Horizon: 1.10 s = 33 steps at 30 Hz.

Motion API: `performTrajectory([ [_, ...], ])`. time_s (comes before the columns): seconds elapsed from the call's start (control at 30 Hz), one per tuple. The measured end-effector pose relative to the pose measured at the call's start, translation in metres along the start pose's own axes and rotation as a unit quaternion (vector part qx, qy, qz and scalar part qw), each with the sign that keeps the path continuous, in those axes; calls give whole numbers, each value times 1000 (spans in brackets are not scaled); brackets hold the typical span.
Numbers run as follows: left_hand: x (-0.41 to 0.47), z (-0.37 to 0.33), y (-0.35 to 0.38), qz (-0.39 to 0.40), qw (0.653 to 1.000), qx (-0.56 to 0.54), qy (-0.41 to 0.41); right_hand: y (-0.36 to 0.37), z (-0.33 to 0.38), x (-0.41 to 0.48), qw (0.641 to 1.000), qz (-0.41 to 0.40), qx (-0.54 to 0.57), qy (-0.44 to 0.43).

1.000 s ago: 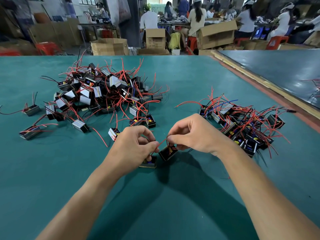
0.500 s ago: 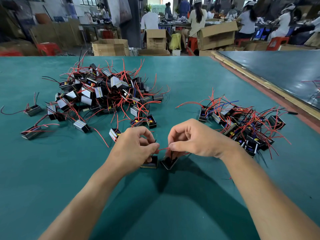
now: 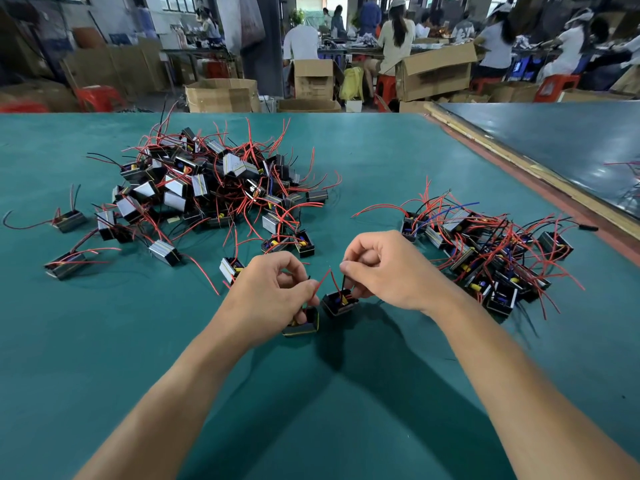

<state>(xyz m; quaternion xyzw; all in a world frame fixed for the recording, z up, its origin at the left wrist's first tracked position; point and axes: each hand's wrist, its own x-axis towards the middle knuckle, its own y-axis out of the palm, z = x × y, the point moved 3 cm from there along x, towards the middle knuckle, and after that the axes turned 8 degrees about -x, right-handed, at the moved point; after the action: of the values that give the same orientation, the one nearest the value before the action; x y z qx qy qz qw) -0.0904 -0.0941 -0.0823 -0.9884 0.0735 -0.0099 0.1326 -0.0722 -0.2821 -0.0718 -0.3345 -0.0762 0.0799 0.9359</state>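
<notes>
We see two small black modules side by side on the green desk, about midway between its left and right edges and nearer the near edge than the far one. The left module sits under the left hand, whose fingers are curled, thumb and forefinger pinching a red wire while the lower fingertips touch the module's top. The right module lies just beside it. The right hand is curled over it and pinches a thin black wire rising from it. A large heap of like modules lies toward the far left, a smaller heap by the right edge, and cardboard boxes stand beyond the far edge
</notes>
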Motion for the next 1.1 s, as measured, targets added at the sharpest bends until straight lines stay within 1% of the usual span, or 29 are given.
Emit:
performTrajectory([
  [0.1, 0, 0, -1, 0, 1000, -5, -10, 0, 2, -1, 1000, 8, 13, -10],
  [0.27, -1, -2, 1, 27, 999, -13, -25, -1, 4, -2, 999, 28, 41, -16],
  [0.4, 0, 0, 1, 15, 999, -11, -27, -3, 2, -2, 998, 33, 42, -35],
  [0.5, 0, 1, 1, 7, 1000, -8, -25, -2, 5, -5, 995, 64, 18, -69],
  [0.6, 0, 0, 1, 3, 1000, -9, -24, 1, 9, -7, 993, 88, 30, -73],
  [0.67, 0, -1, 1, 2, 1000, -11, -20, 2, 12, -7, 993, 71, 34, -87],
  [0.9, -1, -4, 0, -10, 1000, -28, 4, 9, 16, -6, 995, 23, -9, -100],
  [1.1, -1, -4, 0, -17, 999, -33, 9, 7, 13, -5, 995, 8, -17, -98],
])
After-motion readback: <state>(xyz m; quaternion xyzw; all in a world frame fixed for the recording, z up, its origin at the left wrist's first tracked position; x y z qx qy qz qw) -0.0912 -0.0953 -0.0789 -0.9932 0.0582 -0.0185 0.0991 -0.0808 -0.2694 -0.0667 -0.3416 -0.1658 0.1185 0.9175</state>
